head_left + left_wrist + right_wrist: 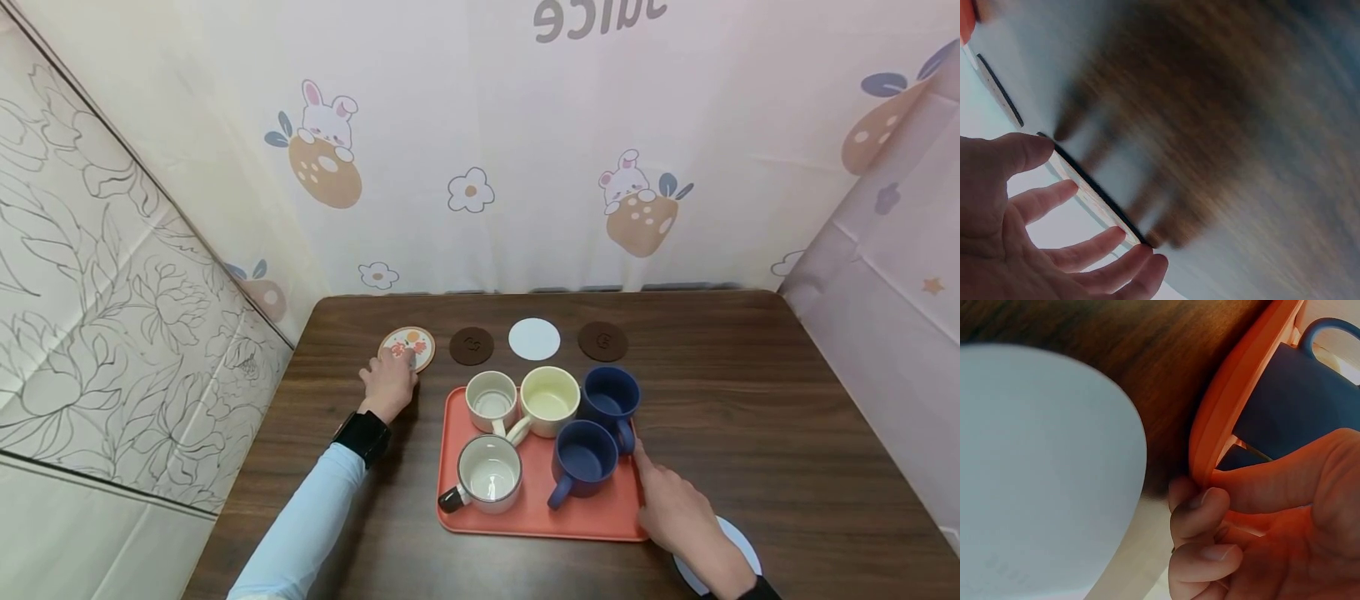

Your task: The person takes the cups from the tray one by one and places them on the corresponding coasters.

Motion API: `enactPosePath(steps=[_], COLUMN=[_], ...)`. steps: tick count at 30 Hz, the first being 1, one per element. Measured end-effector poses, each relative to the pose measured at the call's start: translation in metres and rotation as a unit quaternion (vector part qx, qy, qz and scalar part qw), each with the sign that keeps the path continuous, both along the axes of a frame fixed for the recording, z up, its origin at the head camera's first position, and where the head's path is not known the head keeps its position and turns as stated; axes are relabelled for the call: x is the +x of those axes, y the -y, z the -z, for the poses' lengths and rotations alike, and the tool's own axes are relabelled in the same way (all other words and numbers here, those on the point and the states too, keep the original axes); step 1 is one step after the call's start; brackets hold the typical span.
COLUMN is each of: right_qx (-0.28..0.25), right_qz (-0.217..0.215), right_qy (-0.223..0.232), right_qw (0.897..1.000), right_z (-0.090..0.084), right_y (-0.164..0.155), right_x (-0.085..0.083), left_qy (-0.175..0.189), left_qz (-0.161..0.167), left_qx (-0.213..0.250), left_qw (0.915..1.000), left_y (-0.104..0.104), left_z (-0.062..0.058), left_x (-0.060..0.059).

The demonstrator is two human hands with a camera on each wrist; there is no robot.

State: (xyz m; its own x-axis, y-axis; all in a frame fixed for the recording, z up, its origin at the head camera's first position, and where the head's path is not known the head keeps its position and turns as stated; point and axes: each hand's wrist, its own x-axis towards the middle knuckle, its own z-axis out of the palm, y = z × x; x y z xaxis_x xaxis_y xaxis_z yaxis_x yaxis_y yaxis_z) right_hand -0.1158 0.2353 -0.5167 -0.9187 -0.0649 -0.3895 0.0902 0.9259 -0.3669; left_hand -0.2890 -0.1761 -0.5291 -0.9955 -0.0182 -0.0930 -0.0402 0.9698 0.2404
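Observation:
My left hand (389,386) rests its fingertips on a round patterned coaster (420,342) at the table's back left. In the left wrist view the thumb is at one end of the coaster (1094,197), and the fairly straight, spread fingers reach along it. My right hand (678,507) grips the right rim of a coral-red tray (525,525), thumb over the rim and fingers curled beneath. On the tray stand a cream mug (491,400), a pale yellow mug (550,400), a white mug with dark rim and black handle (489,473), and two navy mugs (585,457).
Right of the patterned coaster, a dark brown coaster (471,346), a white coaster (534,339) and another brown coaster (603,342) form a row behind the tray. Partly under my right wrist in the head view lies a white disc (738,546). A printed curtain (480,125) hangs behind the table.

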Motion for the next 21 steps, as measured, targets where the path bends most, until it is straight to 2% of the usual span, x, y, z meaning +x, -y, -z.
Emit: enactPosePath(steps=[5,8,12,13,15,17,19,21], right_qx=[0.001,-0.002,-0.004,-0.001,0.007,0.017,0.027,0.031], right_qz=[-0.001,-0.003,-0.006,-0.006,-0.008,-0.008,-0.005,0.002], right_qy=[0.003,0.009,0.002,-0.003,-0.016,-0.027,-0.027,-0.015], right_qw=[1.0,1.0,1.0,1.0,1.0,0.999,0.999,0.999], right_z=[-0.002,-0.002,-0.002,-0.003,-0.004,-0.008,-0.012,-0.015], right_y=[0.0,0.0,-0.004,-0.006,-0.01,-0.014,-0.019,-0.024], right_x=[0.0,-0.001,0.001,0.003,0.007,0.011,0.014,0.018], left_qy=[0.008,-0.007,-0.031,-0.027,-0.005,0.032,0.078,0.107], left_qz=[0.004,0.005,0.023,0.031,0.05,0.074,0.096,0.116], left_qx=[0.014,0.013,0.007,0.012,0.039,0.071,0.107,0.129], left_qw=[0.9999,0.9999,0.9992,0.9991,0.998,0.9942,0.9866,0.9791], left_y=[0.001,0.0,-0.006,-0.008,-0.012,-0.016,-0.021,-0.024], left_z=[-0.003,-0.006,-0.008,-0.009,-0.011,-0.014,-0.017,-0.018], left_x=[0.004,0.009,0.026,0.033,0.045,0.056,0.065,0.074])
